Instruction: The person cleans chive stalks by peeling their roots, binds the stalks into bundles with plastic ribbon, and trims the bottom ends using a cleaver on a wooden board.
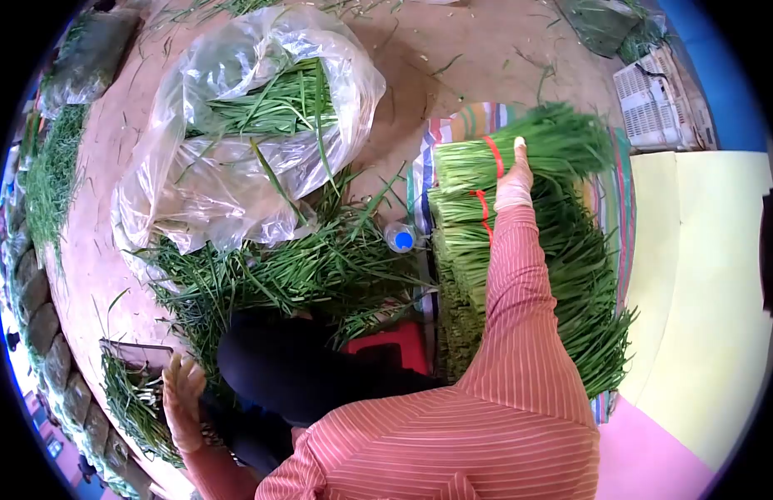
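Note:
My right hand point(517, 177), its arm stretched out, grips a bundle of garlic chives point(465, 163) tied with a red band. The thumb lies over the stalks and the other fingers are mostly hidden. The bundle's blurred leaf ends point right. Under and beside it lies a stack of more bundles point(570, 308), one showing another red band. My left hand point(184, 396) is raised at lower left, open, with nothing in it. Near that hand are loose leaves and stalks point(135, 408) and a dark-edged flat object point(136, 353).
A clear plastic bag point(211, 179) of chives lies at upper left, with loose leaves point(303, 275) before it. A blue-capped bottle point(400, 238) stands beside the striped sheet point(624, 225). Part of a red stool point(399, 343) shows by my leg. A white crate point(653, 100) is at upper right.

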A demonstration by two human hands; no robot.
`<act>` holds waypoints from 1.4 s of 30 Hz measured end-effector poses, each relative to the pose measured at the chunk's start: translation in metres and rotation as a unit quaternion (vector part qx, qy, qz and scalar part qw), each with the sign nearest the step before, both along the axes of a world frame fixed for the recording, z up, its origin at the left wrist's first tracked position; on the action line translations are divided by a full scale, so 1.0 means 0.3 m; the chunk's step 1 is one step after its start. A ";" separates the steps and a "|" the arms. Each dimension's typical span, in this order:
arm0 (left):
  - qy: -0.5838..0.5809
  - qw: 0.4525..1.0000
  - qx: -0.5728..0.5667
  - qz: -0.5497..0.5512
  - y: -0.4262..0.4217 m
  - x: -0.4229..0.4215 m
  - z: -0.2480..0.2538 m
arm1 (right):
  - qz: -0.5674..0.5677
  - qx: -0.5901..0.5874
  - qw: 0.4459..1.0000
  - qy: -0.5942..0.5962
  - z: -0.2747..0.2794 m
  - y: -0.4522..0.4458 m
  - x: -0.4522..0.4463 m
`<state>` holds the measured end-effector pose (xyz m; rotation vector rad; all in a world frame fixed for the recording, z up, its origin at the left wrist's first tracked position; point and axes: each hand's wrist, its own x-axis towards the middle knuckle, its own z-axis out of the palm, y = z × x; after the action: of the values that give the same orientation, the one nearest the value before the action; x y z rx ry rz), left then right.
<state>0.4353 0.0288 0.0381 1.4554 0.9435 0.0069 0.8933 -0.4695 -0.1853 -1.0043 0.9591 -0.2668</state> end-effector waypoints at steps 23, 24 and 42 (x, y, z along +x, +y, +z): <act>0.189 0.974 -0.091 0.088 -0.035 -0.117 -0.010 | 0.697 -0.658 0.154 0.241 -0.186 0.183 0.141; 0.204 0.971 -0.082 0.096 -0.035 -0.125 -0.010 | 0.692 -0.661 0.160 0.241 -0.208 0.168 0.140; 0.233 0.961 -0.046 0.138 -0.103 -0.225 0.013 | 0.645 -0.697 0.128 0.285 -0.339 0.186 0.146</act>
<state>0.3678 -0.0020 0.0419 1.2502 1.5083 -0.1792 0.9372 -0.4137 -0.2871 -3.4826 -0.4225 1.1473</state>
